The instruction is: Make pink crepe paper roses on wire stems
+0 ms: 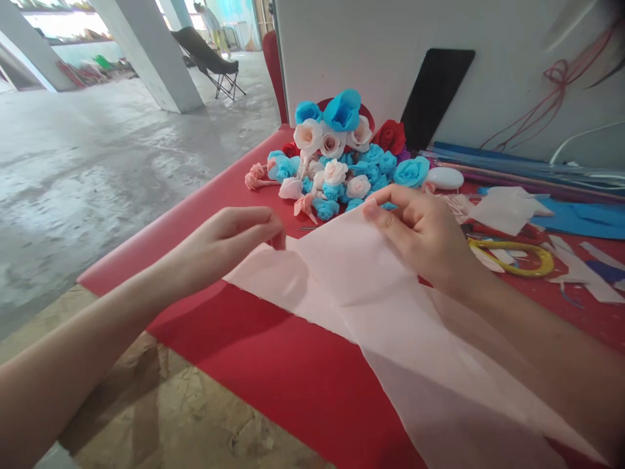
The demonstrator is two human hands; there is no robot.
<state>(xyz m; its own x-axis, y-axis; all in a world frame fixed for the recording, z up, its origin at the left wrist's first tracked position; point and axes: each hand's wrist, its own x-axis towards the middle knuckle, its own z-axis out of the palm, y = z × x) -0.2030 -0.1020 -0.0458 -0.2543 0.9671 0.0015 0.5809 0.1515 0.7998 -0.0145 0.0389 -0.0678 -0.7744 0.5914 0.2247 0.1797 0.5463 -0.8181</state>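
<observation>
Hands apart, our right hand (422,228) pinches pale pink paper (361,270) stretching from centre to five o'clock; our left hand's (232,244) grip we cannot tell. Paper flowers (336,172) at twelve look finished; this sheet appears unshaped.

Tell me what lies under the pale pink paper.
The red tabletop shows beyond the edges of the pale pink paper; whatever lies beneath its middle is covered and cannot be seen.

Looks like a makeshift craft workshop in a bare concrete bldg: grey flr (146,176), sq. pillars (151,52), folding chair (208,55) nr the back; red-topped table (293,368) w/ paper roses (336,171), offcuts (508,210) & a pink paper sheet (351,260) over it.
</observation>
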